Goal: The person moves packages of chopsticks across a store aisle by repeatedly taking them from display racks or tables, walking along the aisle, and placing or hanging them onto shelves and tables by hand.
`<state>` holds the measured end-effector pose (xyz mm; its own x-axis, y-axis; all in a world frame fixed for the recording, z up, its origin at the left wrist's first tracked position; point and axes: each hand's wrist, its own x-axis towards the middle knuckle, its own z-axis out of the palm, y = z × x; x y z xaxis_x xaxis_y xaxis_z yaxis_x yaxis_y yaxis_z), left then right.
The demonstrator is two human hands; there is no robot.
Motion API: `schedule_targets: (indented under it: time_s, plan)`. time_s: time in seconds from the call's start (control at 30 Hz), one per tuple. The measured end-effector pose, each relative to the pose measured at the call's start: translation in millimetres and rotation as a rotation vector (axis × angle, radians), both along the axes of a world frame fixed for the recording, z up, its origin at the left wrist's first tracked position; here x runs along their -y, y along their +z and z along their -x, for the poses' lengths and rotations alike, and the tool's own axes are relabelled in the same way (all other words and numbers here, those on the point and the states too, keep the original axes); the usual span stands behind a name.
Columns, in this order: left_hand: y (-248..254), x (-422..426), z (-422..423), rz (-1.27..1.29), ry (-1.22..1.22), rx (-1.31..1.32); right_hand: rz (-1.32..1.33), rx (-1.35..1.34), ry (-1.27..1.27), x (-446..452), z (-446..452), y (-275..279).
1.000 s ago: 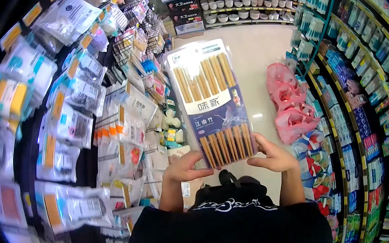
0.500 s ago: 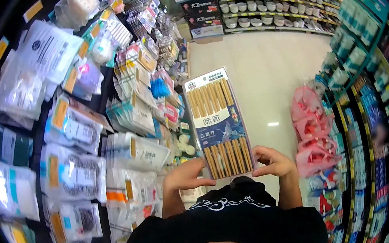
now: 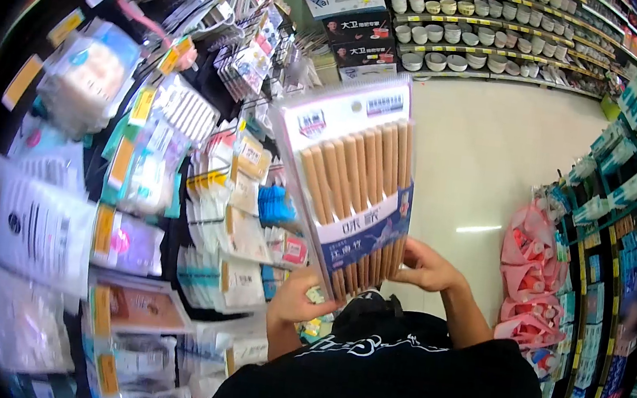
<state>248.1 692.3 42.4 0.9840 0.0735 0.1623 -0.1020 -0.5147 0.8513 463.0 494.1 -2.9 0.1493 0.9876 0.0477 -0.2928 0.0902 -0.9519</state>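
Observation:
A flat clear-fronted pack of wooden chopsticks (image 3: 357, 168) with a white top and a blue label band is held up in front of my chest, its upper end tilted toward the camera. My left hand (image 3: 298, 297) grips its lower left corner, thumb on the front and the other fingers hidden behind. On the lower right edge, my right hand (image 3: 430, 267) holds it with the fingers partly behind the pack. The sticks lie side by side under the plastic.
To my left, hooks carry several bagged goods (image 3: 133, 241) close to my left arm. Pink wrapped bundles (image 3: 535, 263) hang on the right, below a teal rack (image 3: 626, 155). Boxes (image 3: 361, 35) and bowl shelves (image 3: 493, 42) stand beyond the pale floor (image 3: 473, 154).
The pack has come up closer to the camera and its top has tipped toward me. Both hands stay on its lower part. The view has shifted, showing more of the bowl shelves.

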Motion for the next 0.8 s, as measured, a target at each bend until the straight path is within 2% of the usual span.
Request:
schedule_targets:
  time_s: [0.03, 0.13, 0.17, 0.27, 0.3, 0.4, 0.43, 0.53, 0.57, 0.67, 0.7, 0.8]
  plan:
    - [0.4, -12.5, -18.2, 0.014, -0.063, -0.008, 0.096, -0.070, -0.005, -9.1, -12.0, -1.4]
    - [-6.8, -55.8, -72.8, 0.103, -0.133, -0.130, 0.115, -0.064, 0.027, -44.6, -54.2, -35.8]
    - [-4.8, -70.6, -93.2, 0.054, -0.150, -0.067, 0.129, -0.112, 0.043, -58.6, -68.5, -36.2]
    - [-18.8, -134.3, -159.8, 0.028, -0.178, -0.175, 0.162, -0.238, 0.076, -106.7, -122.7, -46.4]
    - [-4.6, -151.8, -189.5, 0.097, -0.174, -0.198, 0.179, -0.250, 0.037, -126.4, -142.4, -46.6]
    - [-11.5, -218.7, -274.5, -0.034, -0.184, -0.144, 0.310, 0.014, -0.072, -182.4, -214.3, -29.5]
    - [-11.0, -238.4, -299.0, 0.008, -0.221, -0.090, 0.291, 0.061, -0.171, -197.6, -235.0, -22.9]
    - [15.7, -285.4, -373.7, -0.046, -0.285, -0.096, 0.231, 0.260, -0.269, -234.8, -308.3, -7.8]
    - [41.1, -293.3, -394.8, -0.114, -0.270, -0.182, 0.224, 0.283, -0.292, -244.4, -328.8, 6.5]
    - [35.6, -319.3, -450.9, -0.001, -0.210, -0.077, 0.063, 0.291, -0.494, -272.1, -372.4, 16.5]
    - [32.9, -328.9, -466.4, 0.115, -0.240, -0.105, 0.042, 0.245, -0.528, -283.6, -383.4, 26.3]
    - [-5.6, -367.4, -508.0, 0.378, -0.290, -0.090, 0.059, 0.321, -0.519, -315.2, -428.5, 25.9]
